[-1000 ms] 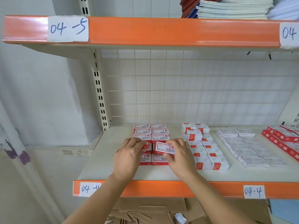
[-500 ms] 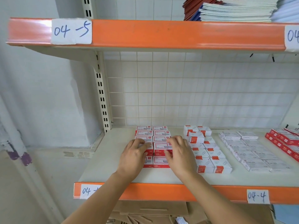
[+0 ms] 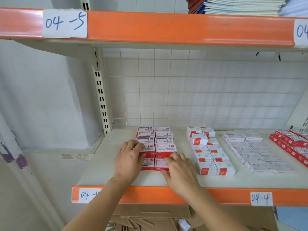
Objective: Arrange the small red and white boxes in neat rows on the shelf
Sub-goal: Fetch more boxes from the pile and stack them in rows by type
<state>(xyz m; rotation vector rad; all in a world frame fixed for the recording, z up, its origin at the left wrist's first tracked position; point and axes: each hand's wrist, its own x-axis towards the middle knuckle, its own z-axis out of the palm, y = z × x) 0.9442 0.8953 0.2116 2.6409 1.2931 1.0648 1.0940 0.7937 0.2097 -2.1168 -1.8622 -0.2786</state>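
Small red and white boxes [image 3: 164, 140] lie in two columns on the cream shelf [image 3: 106, 164], running from the back grid toward the front. My left hand [image 3: 129, 161] rests against the left side of the stack, fingers curled over a box in the fourth row. My right hand [image 3: 180, 170] lies on the front right box [image 3: 159, 164], fingertips touching its top and thumb at its front edge. The box placed in the fourth row [image 3: 165, 149] sits level with its neighbours.
White boxes with red corners [image 3: 210, 157] form two columns to the right, then white staple boxes [image 3: 255, 152] and red boxes [image 3: 293, 144] at far right. An orange shelf lip [image 3: 225, 196] runs along the front. Folded cardboard [image 3: 150, 215] lies below.
My right hand set the lifted box down into the fourth row and slid back to the front box. My left hand stayed beside the stack.
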